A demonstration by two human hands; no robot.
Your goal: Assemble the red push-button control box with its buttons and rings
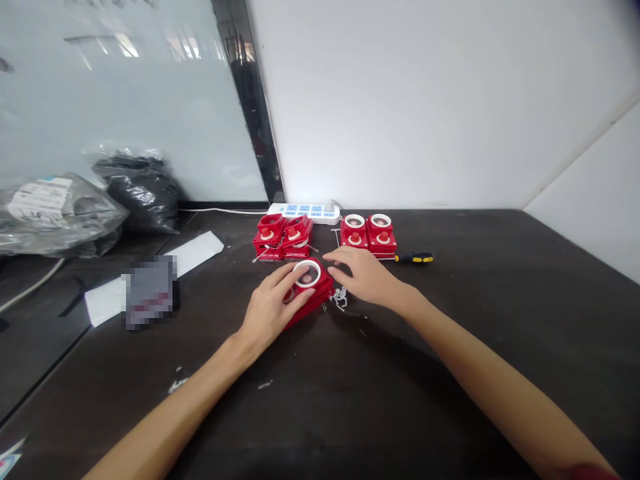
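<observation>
A red square device with a white ring on top [309, 280] lies on the dark table [450, 373] in front of me. My left hand [267, 310] grips its left side, fingers curled around the red body. My right hand [361, 273] rests at its right edge, fingers bent and touching it. Small silvery screws or springs [340, 298] lie just below my right hand. Behind stand two pairs of similar red devices, one pair tilted [284, 237] and one pair upright [369, 235].
A yellow-and-black screwdriver [415, 257] lies right of the upright pair. A white power strip [303, 211] sits against the wall. At left are plastic bags [60, 213], a white paper strip [193, 255] and a blurred dark item [149, 292].
</observation>
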